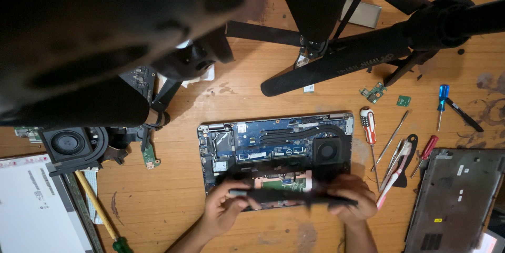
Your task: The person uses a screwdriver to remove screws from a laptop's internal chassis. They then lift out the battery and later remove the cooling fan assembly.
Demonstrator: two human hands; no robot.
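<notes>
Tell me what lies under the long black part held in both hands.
Under the long black part lies the open laptop, a copper-coloured plate showing. Its front edge is covered.

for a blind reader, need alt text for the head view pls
Both hands, left hand and right hand, hold a long black battery over an opened laptop on a wooden table. Screwdrivers lie to the right, a tripod stands above.

Dark blurred mass (94, 37) hides upper left; flat black part (292, 196) motion-blurred; grey laptop base (455, 200) cut off by right edge.
</notes>
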